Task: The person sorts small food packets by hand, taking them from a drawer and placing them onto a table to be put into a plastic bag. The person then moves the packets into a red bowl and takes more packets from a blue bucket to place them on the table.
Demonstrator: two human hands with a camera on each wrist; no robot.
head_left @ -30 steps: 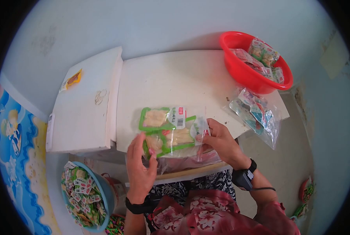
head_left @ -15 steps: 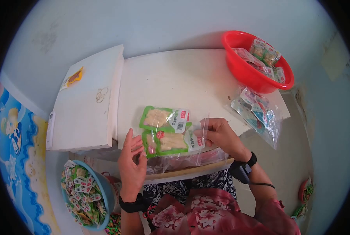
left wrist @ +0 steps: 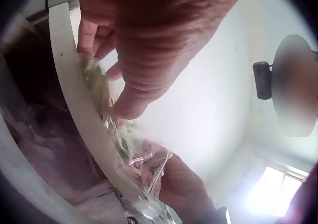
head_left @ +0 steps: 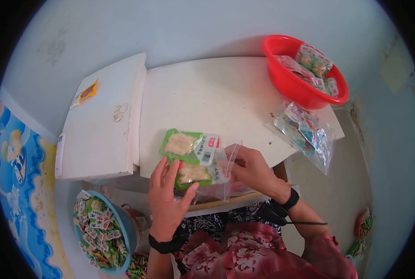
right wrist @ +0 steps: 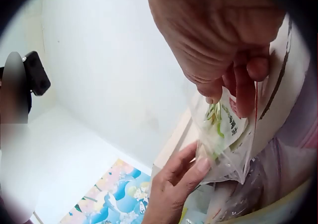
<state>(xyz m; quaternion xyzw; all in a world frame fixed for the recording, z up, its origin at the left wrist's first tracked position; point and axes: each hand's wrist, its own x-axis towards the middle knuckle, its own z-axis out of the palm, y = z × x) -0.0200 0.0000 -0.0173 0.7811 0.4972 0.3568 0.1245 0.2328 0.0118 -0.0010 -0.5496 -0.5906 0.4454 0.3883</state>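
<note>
Two green-edged food packets, an upper one [head_left: 180, 143] and a lower one [head_left: 194, 173], lie one above the other in a clear bag [head_left: 222, 191] at the table's front edge. My left hand [head_left: 170, 202] rests its extended fingers on their left side, thumb by the lower edge. At the bag's right end, my right hand [head_left: 256, 174] pinches the white end of a packet [right wrist: 232, 122] between thumb and fingers, partly behind clear film. The left wrist view shows my left thumb against the bag [left wrist: 112, 112].
A red basin [head_left: 291, 86] of packets stands at the back right, with a filled clear bag [head_left: 305, 132] before it. On the left are a raised white board [head_left: 100, 121] with a small yellow packet [head_left: 88, 91], and a blue tub [head_left: 130, 232] of packets on the floor side.
My left hand has come right onto the packets from beside them. The bag and packets have shifted slightly left, and my right hand has also moved a little left, its fingers further over the bag's end.
</note>
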